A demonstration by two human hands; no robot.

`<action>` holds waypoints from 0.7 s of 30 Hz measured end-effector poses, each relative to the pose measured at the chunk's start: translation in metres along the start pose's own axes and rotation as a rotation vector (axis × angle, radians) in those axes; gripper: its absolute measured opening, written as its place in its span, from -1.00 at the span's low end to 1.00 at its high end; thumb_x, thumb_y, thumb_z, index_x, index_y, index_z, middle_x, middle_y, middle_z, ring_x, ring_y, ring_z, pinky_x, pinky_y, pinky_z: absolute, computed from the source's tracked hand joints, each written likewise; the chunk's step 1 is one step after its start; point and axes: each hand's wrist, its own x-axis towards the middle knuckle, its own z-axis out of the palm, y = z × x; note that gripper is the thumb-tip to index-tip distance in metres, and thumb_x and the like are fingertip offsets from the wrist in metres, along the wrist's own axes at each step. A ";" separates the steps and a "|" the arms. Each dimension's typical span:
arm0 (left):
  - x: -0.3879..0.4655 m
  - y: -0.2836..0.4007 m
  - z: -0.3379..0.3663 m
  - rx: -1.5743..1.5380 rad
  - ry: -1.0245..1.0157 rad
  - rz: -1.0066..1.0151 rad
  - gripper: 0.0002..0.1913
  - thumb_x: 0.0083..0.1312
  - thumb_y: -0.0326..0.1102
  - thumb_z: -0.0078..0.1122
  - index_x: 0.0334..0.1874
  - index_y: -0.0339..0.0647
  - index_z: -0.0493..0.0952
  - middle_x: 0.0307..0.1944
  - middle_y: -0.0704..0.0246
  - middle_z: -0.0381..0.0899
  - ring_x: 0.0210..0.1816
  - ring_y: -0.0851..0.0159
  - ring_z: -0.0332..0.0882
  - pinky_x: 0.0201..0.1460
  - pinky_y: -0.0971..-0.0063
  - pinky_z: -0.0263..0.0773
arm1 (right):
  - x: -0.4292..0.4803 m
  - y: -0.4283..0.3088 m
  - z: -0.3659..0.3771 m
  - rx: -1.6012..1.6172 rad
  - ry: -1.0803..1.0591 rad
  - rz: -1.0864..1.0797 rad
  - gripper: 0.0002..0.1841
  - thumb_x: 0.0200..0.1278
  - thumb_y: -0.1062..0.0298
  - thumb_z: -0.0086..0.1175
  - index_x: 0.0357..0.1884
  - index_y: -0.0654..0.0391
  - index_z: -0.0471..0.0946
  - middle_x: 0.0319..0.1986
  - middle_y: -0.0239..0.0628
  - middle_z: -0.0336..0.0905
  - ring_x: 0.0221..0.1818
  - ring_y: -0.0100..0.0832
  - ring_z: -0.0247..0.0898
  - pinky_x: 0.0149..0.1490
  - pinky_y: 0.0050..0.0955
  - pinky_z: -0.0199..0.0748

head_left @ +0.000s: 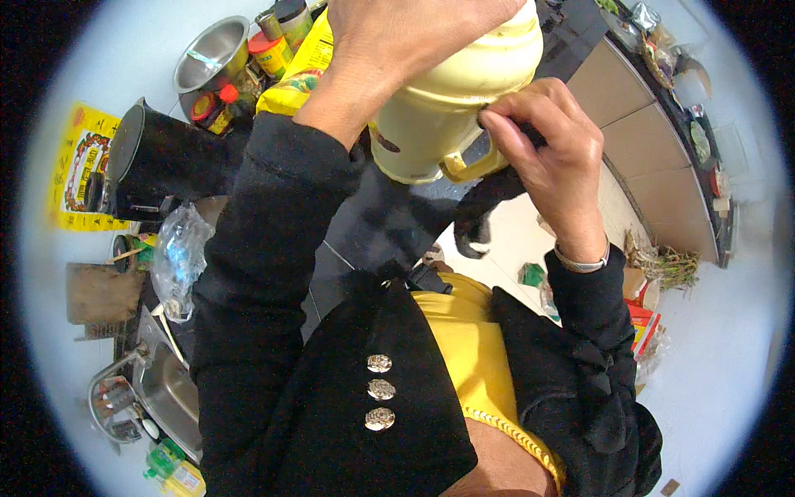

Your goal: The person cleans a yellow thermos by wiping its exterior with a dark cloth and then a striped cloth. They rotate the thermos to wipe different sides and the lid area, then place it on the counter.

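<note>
A pale yellow jug (413, 133) with ridges around it and a yellow handle (475, 166) is held up at the top of the view. My left hand (397, 40) lies over its upper part, fingertips hidden behind it or out of frame. Against the jug's right side, above the handle, my right hand (553, 143) has its fingers curled and thumb pinched to the forefinger. Something small and dark shows at those fingertips, too small to name. A yellow printed bag (279, 99) is partly hidden behind my left wrist.
On the left are a steel bowl (214, 46), a red-lidded jar (270, 54), a black pot (168, 155), a clear plastic bag (180, 255) and a steel sink (168, 373). A tiled counter (658, 168) curves along the right. Stalks (664, 261) lie below it.
</note>
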 end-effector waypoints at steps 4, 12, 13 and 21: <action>-0.003 0.001 -0.001 -0.070 -0.010 -0.028 -0.35 0.00 0.00 0.35 -0.01 -0.32 0.33 -0.21 0.20 0.55 -0.23 0.25 0.60 -0.15 0.38 0.53 | -0.039 0.002 -0.017 0.004 -0.243 0.007 -0.84 -0.14 0.57 0.26 -0.46 0.18 0.54 -0.46 -0.24 0.47 -0.40 -0.29 0.44 -0.31 -0.44 0.41; -0.010 0.020 -0.011 -0.141 -0.089 -0.301 -0.33 0.02 -0.09 0.37 0.09 -0.30 0.29 -0.14 0.16 0.54 -0.11 0.22 0.57 -0.06 0.31 0.51 | -0.068 0.033 -0.039 0.100 0.245 0.511 -0.90 0.02 0.45 0.26 -0.49 0.19 0.54 -0.55 -0.39 0.52 -0.54 -0.60 0.40 -0.40 -0.61 0.37; -0.011 0.014 -0.009 -0.217 -0.072 -0.289 -0.34 0.02 -0.11 0.37 0.10 -0.30 0.29 -0.13 0.16 0.54 -0.10 0.22 0.57 -0.05 0.32 0.51 | -0.064 0.035 -0.049 0.011 0.192 0.626 -0.89 0.04 0.39 0.25 -0.45 0.17 0.57 -0.55 -0.42 0.53 -0.51 -0.64 0.39 -0.38 -0.63 0.36; -0.003 -0.044 0.020 -0.227 -0.048 0.074 -0.47 0.07 -0.20 0.33 0.00 -0.42 0.41 -0.14 0.20 0.54 -0.19 0.36 0.52 -0.11 0.54 0.43 | -0.031 0.050 -0.083 0.277 0.762 0.504 -0.77 0.28 0.24 0.02 -0.18 0.20 0.52 -0.30 -0.24 0.56 -0.32 -0.42 0.47 -0.18 -0.49 0.43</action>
